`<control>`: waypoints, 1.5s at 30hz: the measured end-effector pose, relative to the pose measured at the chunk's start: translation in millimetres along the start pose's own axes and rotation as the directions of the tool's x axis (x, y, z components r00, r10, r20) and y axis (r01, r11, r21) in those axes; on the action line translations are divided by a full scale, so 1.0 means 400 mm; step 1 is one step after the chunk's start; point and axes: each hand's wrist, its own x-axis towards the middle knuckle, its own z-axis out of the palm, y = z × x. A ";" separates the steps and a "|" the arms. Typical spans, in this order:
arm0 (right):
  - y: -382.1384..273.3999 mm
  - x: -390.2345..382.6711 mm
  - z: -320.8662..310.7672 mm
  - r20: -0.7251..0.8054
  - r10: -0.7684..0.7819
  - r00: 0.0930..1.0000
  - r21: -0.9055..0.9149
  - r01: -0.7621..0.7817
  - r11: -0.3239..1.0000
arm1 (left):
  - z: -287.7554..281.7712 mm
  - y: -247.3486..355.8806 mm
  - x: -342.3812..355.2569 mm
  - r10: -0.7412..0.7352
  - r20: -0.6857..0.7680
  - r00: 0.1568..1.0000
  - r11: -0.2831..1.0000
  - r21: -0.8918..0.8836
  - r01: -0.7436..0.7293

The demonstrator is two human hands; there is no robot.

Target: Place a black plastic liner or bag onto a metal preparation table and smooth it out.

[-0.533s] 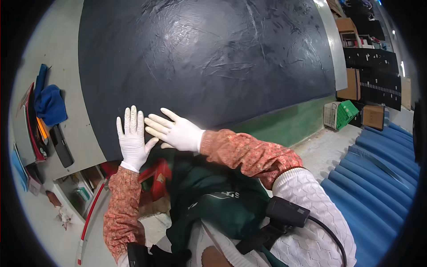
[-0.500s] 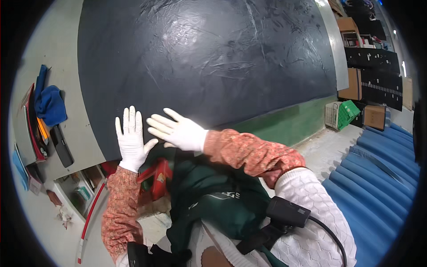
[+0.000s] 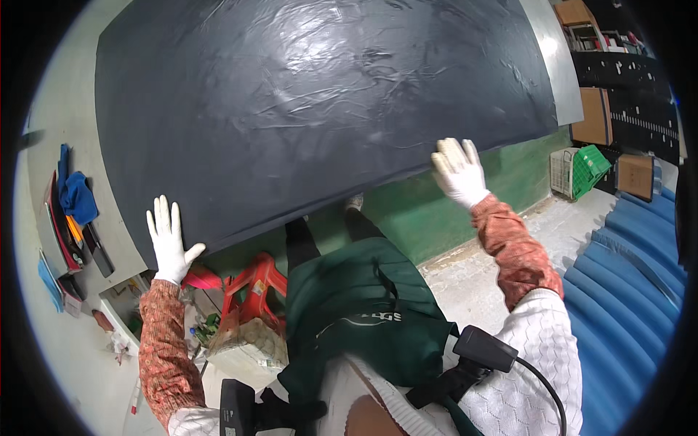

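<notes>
A large black, shiny, wrinkled sheet (image 3: 283,156) covers most of the pale table (image 3: 116,236). My left hand (image 3: 171,245), in a white glove, rests at the sheet's near left corner with its fingers stretched out and thumb apart. Further right, my gloved right hand (image 3: 461,176) is at the sheet's near edge. Its fingers are extended, with the fingertips over the edge and the palm beyond it. Whether that hand presses on the sheet or hovers, I cannot tell. Neither hand holds anything.
At the left lie a blue cloth (image 3: 77,198) and a dark bar-shaped tool (image 3: 98,251). A red stool (image 3: 254,283) stands below the table beside a plastic-wrapped bundle (image 3: 247,352). To the right are a green crate (image 3: 590,171), a cardboard box (image 3: 635,176) and blue corrugated material (image 3: 618,291).
My hands, close together before, have spread apart: the right moved far right along the near edge, the left slightly left. The view has shifted, uncovering the red stool and my legs.
</notes>
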 end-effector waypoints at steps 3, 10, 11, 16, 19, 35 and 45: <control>0.156 -0.182 -0.044 0.240 0.149 0.959 -0.085 -0.132 0.988 | -0.049 0.023 -0.027 -0.078 0.242 0.967 0.995 0.081 0.060; 0.000 0.169 -0.201 0.108 0.044 0.993 0.218 -0.067 0.974 | -0.083 0.448 0.336 0.209 -0.195 0.958 0.966 -0.112 -0.234; -0.011 0.197 -0.118 -0.147 -0.193 0.970 0.324 0.231 0.917 | -0.064 0.517 0.404 0.273 -0.213 0.938 0.941 -0.142 -0.306; 0.080 0.205 -0.014 -0.019 -0.346 0.938 0.339 0.332 0.880 | -0.020 0.604 0.487 0.260 -0.044 0.965 0.956 -0.133 -0.263; 0.196 0.106 -0.046 0.055 -0.267 0.962 0.261 0.245 0.934 | -0.018 0.612 0.484 0.258 -0.042 0.965 0.957 -0.128 -0.261; 0.374 -0.117 -0.093 -0.199 0.613 0.765 -0.034 -0.630 0.776 | -0.024 0.610 0.479 0.266 -0.012 0.964 0.963 -0.040 -0.267; 0.593 -0.095 0.013 -0.074 0.735 0.674 0.004 -0.737 0.676 | 0.001 0.615 0.483 0.277 0.008 0.961 0.960 -0.033 -0.277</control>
